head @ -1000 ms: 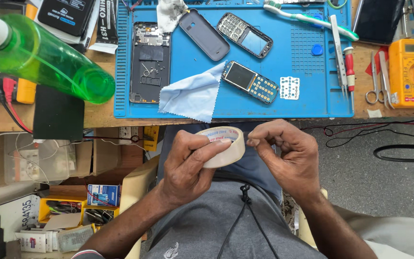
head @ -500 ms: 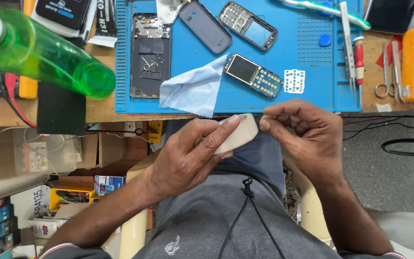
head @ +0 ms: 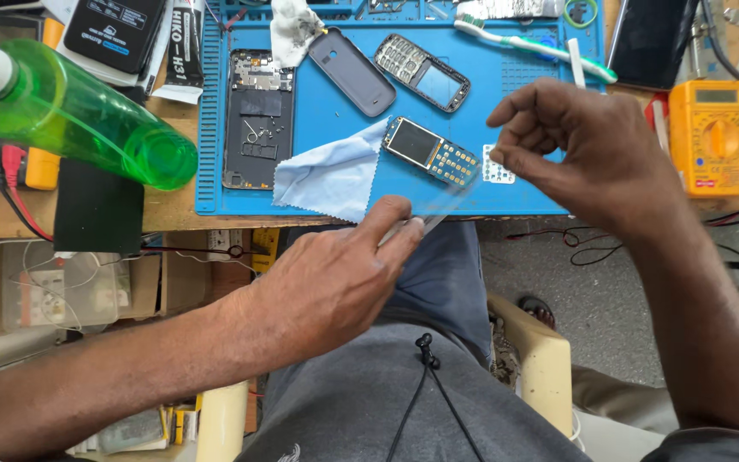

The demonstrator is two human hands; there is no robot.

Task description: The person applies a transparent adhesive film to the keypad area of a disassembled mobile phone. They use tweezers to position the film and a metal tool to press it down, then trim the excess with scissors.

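A: Status on the tape?

B: Left hand (head: 335, 287) is gripping the roll of tape (head: 404, 229) just below the near edge of the blue mat (head: 335, 184); the roll is mostly hidden under the fingers. Right hand (head: 592, 158) is pinching the free end, fingertips closed on it, up over the mat's right part. A clear strip (head: 455, 198) is stretching between the two hands, blurred.

A: So how far along?

B: Judging by that, the strip is being drawn out but isn't cut or stuck to anything. The keypad phone (head: 432, 152) is lying bare on the mat, just right of the blue cloth (head: 331, 178). Its back cover (head: 351, 72) and front frame (head: 422, 72) are lying apart, further up the mat. Nothing is reassembled.

A: Room to move?

B: Tight on the mat. The strip is passing right over the phone and the small white keypad sheet (head: 496, 167). Left of the mat, the green bottle (head: 79, 111) is lying on its side on the surface. Right of the mat, the yellow meter (head: 709, 137) with its leads. Open space is off the mat's near edge, over the lap.
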